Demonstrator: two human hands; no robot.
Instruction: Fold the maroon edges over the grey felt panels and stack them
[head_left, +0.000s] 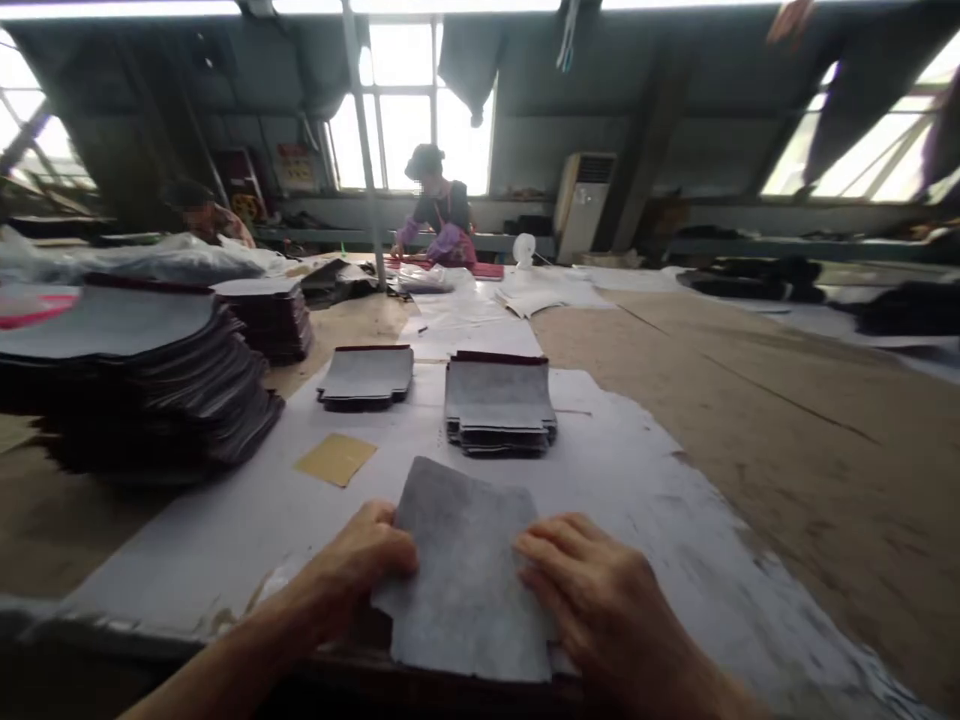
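Grey panel [469, 580], long axis pointing forward, left hand [366, 552] pinching one edge, right hand [596, 575] half-curled on the other, grip unclear

Ahead of the grey panel [469, 575] stands the thicker panel stack [499, 395], a narrow gap from the thinner panel stack [369, 373]; a tall panel stack [169, 390] blocks the left. Rightward, the white sheet [652, 500] and table [817, 420] leave room.
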